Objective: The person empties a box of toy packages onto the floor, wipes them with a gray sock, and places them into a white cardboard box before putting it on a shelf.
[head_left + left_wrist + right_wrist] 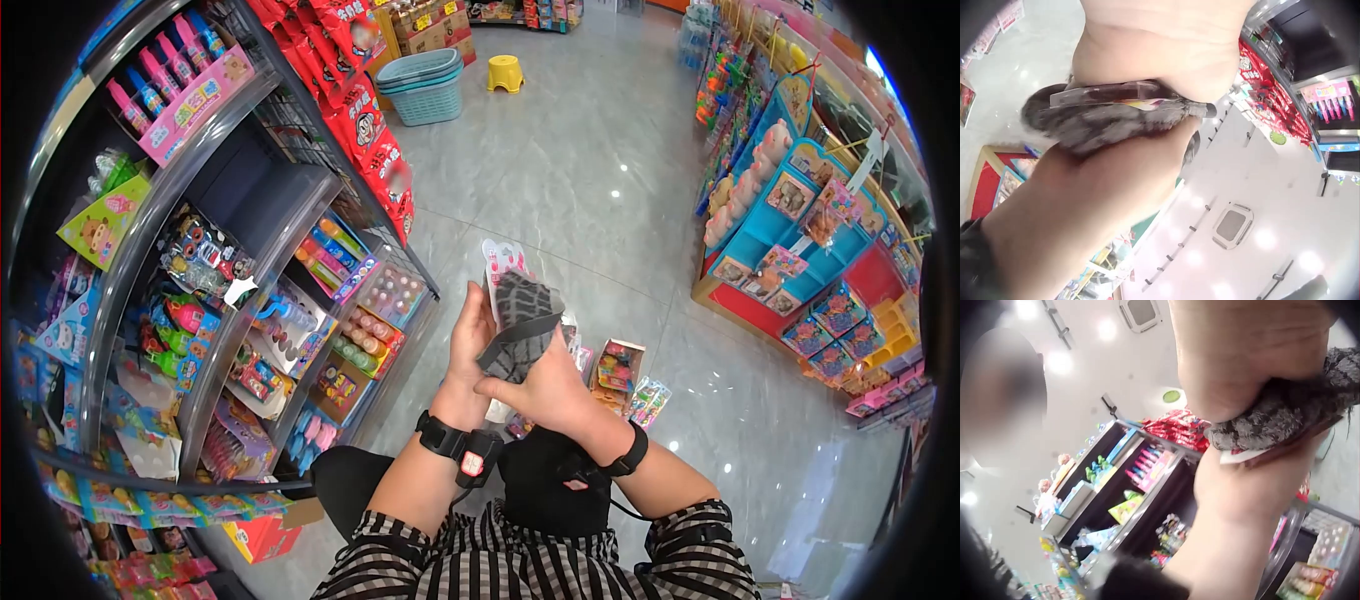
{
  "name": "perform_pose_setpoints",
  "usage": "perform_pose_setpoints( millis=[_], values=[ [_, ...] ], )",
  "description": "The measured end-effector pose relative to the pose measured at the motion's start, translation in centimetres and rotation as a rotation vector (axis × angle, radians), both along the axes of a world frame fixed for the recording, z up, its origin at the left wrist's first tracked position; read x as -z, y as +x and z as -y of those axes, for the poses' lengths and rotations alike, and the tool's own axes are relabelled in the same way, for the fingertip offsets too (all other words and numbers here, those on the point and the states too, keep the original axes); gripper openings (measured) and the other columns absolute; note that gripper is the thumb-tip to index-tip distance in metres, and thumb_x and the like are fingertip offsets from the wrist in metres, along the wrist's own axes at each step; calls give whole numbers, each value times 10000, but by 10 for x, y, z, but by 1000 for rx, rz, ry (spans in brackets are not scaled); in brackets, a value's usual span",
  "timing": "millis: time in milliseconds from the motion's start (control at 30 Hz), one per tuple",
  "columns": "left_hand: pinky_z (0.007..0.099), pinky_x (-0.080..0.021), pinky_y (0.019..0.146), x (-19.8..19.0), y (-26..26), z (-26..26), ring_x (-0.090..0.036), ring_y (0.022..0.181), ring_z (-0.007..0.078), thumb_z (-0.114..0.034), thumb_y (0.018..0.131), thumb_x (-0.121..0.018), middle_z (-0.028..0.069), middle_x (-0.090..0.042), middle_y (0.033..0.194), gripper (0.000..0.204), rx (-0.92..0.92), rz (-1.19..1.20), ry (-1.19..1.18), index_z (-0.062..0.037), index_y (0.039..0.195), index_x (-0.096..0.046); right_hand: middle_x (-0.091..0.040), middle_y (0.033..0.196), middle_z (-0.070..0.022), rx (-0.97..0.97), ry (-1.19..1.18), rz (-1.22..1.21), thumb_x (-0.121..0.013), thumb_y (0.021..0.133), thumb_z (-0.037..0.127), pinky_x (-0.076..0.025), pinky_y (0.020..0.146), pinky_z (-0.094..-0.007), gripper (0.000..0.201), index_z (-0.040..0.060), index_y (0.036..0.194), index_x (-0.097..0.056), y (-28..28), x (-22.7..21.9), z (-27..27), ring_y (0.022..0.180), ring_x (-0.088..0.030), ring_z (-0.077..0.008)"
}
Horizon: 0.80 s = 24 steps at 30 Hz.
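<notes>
Both hands come together in front of the lap in the head view. My left hand (466,340) holds a white-and-pink packaged card (497,262) from its left side; only the card's top shows there. Over its face lies a grey checked fuzzy cloth (524,305) with a dark band across it, gripped by my right hand (548,392). In the left wrist view, a clear plastic edge (1100,95) of the package sits between the left palm and the cloth (1110,128). The right wrist view has the cloth (1260,428) against the right palm, a white card edge (1241,456) beneath it.
Shelves of small toys and sweets (215,320) curve along the left. A small open carton of goods (617,366) stands on the floor just past the hands. Further off are stacked blue baskets (424,90) and a yellow stool (506,74). A toy display (790,230) lines the right.
</notes>
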<state>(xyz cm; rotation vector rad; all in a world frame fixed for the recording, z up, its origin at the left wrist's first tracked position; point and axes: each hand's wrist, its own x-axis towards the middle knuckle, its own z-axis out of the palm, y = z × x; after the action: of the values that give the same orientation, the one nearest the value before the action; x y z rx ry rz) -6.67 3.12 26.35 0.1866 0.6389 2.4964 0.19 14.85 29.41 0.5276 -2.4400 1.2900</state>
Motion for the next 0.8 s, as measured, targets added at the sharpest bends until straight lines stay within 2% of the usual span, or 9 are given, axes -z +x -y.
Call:
perform_pose_setpoints(
  millis=[67, 200, 267, 300, 400, 467, 500, 633, 800],
  values=[
    [442, -434, 1010, -8, -1, -2, -559, 1160, 270, -475, 996, -385, 143, -603, 1199, 530, -101, 4, -32, -29, 1242, -532, -493, 1265, -224, -19, -68, 102, -787, 696, 196, -390, 1003, -421, 742, 8, 1313, -422, -5, 5, -6, 1186, -472, -373],
    [448, -424, 999, 12, -8, 10, -550, 1149, 275, -349, 994, -470, 130, -589, 1202, 455, -298, 137, -140, -13, 1300, -485, -654, 938, -139, -99, -5, 364, -725, 671, 83, -502, 794, -347, 519, -40, 1144, -550, -3, 0, -22, 837, -624, -248],
    [411, -453, 956, -14, -3, 24, -591, 1063, 224, -231, 961, -556, 102, -616, 1128, 393, -363, 37, -483, -11, 1282, -499, -650, 862, -128, -110, -95, 549, -716, 664, 88, -506, 713, -338, 354, -4, 991, -615, -7, -3, -36, 765, -626, -213],
    [411, -453, 956, -16, -5, 36, -591, 1063, 224, -231, 961, -556, 102, -616, 1128, 393, -366, 64, -495, -11, 1282, -499, -637, 785, -71, -175, -252, 647, -658, 674, 28, -492, 693, -293, 293, -18, 961, -622, -11, 6, -45, 724, -571, -125],
    [356, -498, 874, -22, -18, 75, -630, 922, 168, -145, 907, -628, 58, -643, 980, 310, -218, -169, -809, -6, 1181, -584, -646, 825, -19, -351, -394, 686, -642, 691, -9, -487, 715, -268, 313, -30, 1003, -630, -24, 14, -62, 750, -563, -93],
    [274, -495, 770, -22, -22, 93, -612, 787, 107, -155, 882, -664, 11, -654, 864, 172, -5, -439, -1050, -20, 990, -667, -648, 847, -12, -370, -436, 699, -652, 706, -1, -489, 723, -268, 336, -33, 1040, -624, -38, 37, -71, 756, -569, -94],
    [253, -487, 703, -33, -15, 87, -599, 731, 82, -134, 879, -652, -14, -648, 781, 135, -33, -421, -1116, -2, 862, -676, -650, 868, -4, -385, -473, 704, -662, 721, 8, -490, 730, -267, 360, -37, 1076, -618, -43, 44, -72, 762, -575, -95],
    [263, -476, 633, 14, -20, 110, -578, 674, 65, -129, 865, -656, 13, -626, 697, 152, -25, -493, -1485, 17, 824, -652, -645, 893, -27, -101, -529, 692, -695, 776, 59, -498, 708, -278, 377, -52, 1122, -597, -51, 69, -76, 751, -586, -106],
    [366, -468, 577, 115, -2, 114, -624, 598, 253, -133, 827, -662, 168, -648, 677, 147, -95, -648, -1971, 13, 823, -657, -643, 824, -55, 178, -595, 810, -698, 786, 93, -494, 682, -293, 307, -64, 1032, -601, -35, 135, -108, 741, -592, -123]
  ],
)
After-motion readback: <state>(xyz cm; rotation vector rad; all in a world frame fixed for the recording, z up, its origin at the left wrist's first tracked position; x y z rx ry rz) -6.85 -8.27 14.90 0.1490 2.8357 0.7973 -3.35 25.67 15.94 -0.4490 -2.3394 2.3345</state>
